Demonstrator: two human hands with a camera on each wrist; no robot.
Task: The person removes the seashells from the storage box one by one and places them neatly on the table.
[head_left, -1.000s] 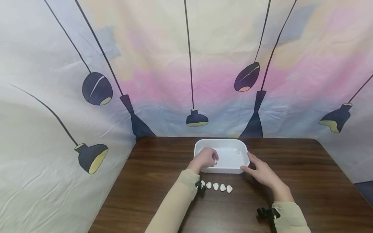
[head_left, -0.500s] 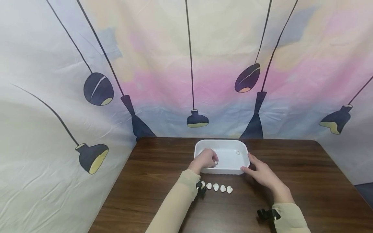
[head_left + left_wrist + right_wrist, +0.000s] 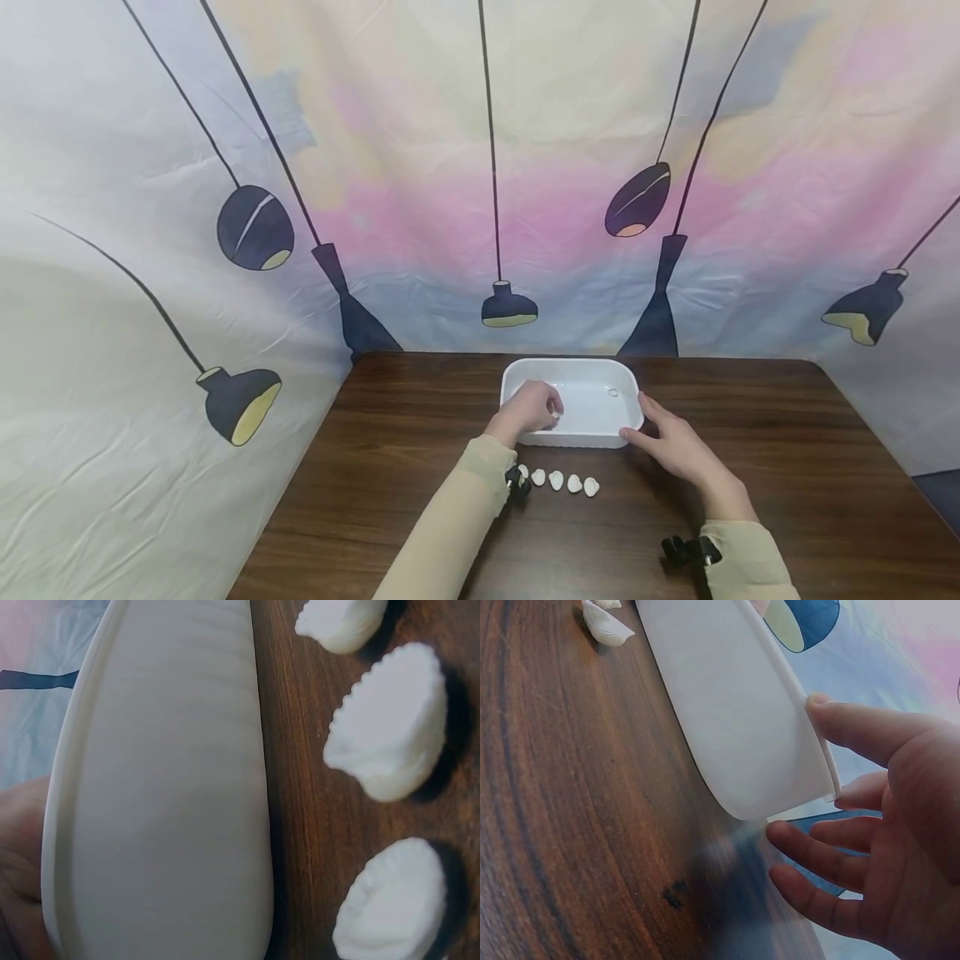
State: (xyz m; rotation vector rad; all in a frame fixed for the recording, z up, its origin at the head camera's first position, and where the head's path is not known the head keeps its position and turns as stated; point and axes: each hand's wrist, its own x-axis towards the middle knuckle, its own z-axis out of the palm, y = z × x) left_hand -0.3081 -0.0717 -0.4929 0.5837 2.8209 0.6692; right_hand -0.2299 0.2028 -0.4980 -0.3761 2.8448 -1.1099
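Note:
A white rectangular plastic tray stands toward the back of the table. My left hand reaches over its near left rim, fingers curled, and pinches a small white seashell low inside. In the left wrist view the tray's wall hides most of that hand. My right hand grips the tray's right front corner; the thumb presses on the rim and the index finger lies round the side. Several white ridged seashells lie in a row before the tray, the leftmost partly behind the left wrist's black camera mount.
Another small pale shell-like piece lies at the tray's right end. The dark wooden table reaches back to a fabric backdrop printed with hanging lamps.
Both hands keep their places at the tray. The shell in the left fingers shifts slightly as the fingers move a little. The row of shells stays put.

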